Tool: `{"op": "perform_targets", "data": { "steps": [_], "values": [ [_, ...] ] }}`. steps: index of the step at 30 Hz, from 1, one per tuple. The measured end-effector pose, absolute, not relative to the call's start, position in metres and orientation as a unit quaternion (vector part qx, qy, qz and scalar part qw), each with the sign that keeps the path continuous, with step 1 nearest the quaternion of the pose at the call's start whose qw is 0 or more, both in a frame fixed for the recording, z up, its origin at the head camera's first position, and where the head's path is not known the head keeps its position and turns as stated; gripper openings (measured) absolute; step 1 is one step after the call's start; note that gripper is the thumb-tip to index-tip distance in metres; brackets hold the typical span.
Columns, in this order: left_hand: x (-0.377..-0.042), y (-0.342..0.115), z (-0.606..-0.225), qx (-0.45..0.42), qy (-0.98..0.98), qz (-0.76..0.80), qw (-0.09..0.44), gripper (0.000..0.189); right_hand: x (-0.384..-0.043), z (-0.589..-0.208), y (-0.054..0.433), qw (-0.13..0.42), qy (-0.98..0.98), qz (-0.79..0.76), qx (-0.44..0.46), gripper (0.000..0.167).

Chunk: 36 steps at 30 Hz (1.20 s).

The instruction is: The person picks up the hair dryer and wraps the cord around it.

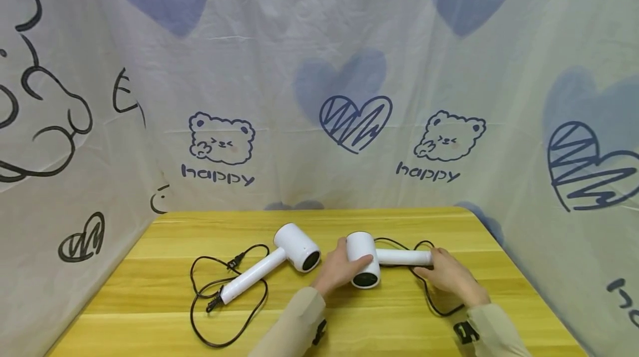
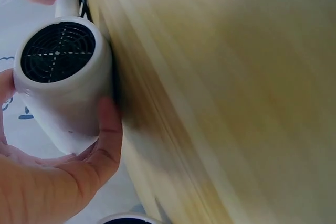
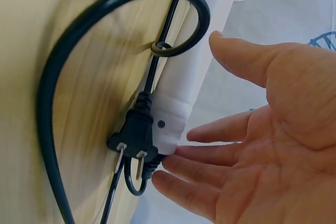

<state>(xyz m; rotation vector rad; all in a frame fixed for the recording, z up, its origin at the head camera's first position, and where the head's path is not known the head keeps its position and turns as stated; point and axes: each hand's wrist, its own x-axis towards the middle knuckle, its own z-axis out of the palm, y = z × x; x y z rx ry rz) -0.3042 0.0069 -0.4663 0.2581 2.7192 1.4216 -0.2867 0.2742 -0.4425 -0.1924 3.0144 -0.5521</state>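
Observation:
Two white hair dryers are on the wooden table. My left hand grips the barrel of the right hair dryer, its thumb and fingers curled round it; the left wrist view shows the dark round grille at one end. Close to the end of that dryer's handle is my right hand. In the right wrist view its fingers are spread and fairly straight beside the handle, apparently touching its tip at most. A black two-pin plug and looped cord lie along the handle.
To the left lies the other hair dryer, its handle pointing toward the front left. Its black cord loops across the table, with a plug near the handle. A printed cloth hangs behind and at both sides.

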Motion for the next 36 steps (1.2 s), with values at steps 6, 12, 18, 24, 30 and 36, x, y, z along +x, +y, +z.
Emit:
{"op": "perform_targets", "data": {
  "steps": [6, 12, 18, 24, 30, 36],
  "values": [
    [-0.305, 0.009, -0.466, 0.063, 0.874, 0.479, 0.044, 0.09, -0.288, -0.44, 0.27, 0.049, 0.982, -0.174, -0.062, 0.068],
    [-0.306, 0.013, -0.468, 0.023, 0.834, 0.547, 0.063, 0.094, -0.287, -0.439, 0.265, 0.055, 0.981, -0.175, -0.057, 0.072],
    [-0.301, 0.017, -0.467, 0.004, 0.794, 0.601, 0.096, 0.076, -0.285, -0.438, 0.266, 0.044, 0.977, -0.198, -0.058, 0.056],
    [-0.294, 0.022, -0.468, 0.007, 0.793, 0.604, 0.082, 0.081, -0.288, -0.443, 0.27, 0.036, 0.967, -0.239, -0.075, 0.055],
    [-0.291, 0.024, -0.472, -0.02, 0.762, 0.645, 0.056, 0.108, -0.289, -0.442, 0.268, 0.044, 0.96, -0.267, -0.067, 0.078],
    [-0.294, 0.02, -0.47, -0.043, 0.752, 0.658, -0.014, 0.099, -0.289, -0.438, 0.263, 0.013, 0.95, -0.308, -0.05, 0.082]
  ]
}}
